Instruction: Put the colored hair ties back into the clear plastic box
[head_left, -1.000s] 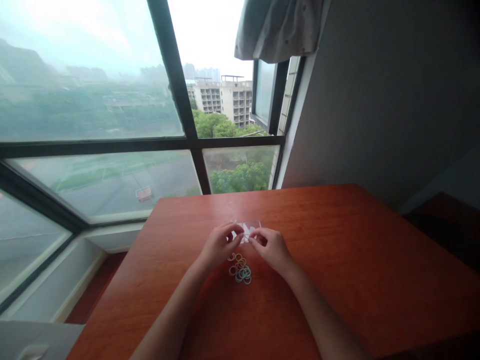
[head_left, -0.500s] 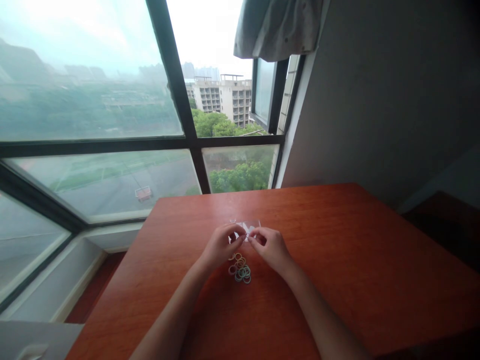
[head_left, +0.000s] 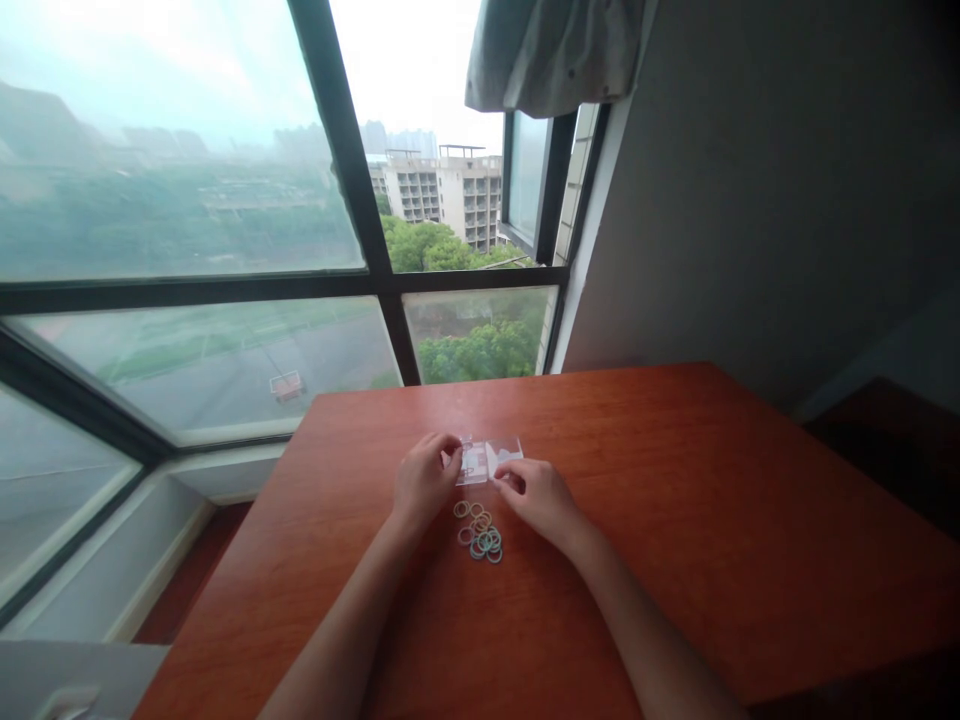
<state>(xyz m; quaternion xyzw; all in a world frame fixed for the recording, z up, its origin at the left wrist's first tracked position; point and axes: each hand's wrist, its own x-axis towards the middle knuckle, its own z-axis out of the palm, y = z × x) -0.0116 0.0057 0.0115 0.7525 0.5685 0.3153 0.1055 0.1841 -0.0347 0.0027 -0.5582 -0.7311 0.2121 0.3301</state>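
A small clear plastic bag [head_left: 489, 459] lies on the reddish wooden table [head_left: 675, 520]. My left hand [head_left: 422, 480] pinches its left edge with curled fingers. My right hand [head_left: 536, 493] grips the bag's near right edge, fingers closed. Just in front of the bag, between my wrists, sits a small heap of several thin colored rubber bands [head_left: 478, 531], tan, green and blue, touching the table and neither hand.
A large dark-framed window [head_left: 375, 260] runs behind the table's far and left edges, with a low sill [head_left: 225, 470] below. A grey wall [head_left: 750, 200] stands on the right. A grey curtain [head_left: 555, 50] hangs bunched up top.
My hands have drawn apart; the left one slid left along the bag. The bag, bunched between the fingertips before, now lies spread flatter and more visible.
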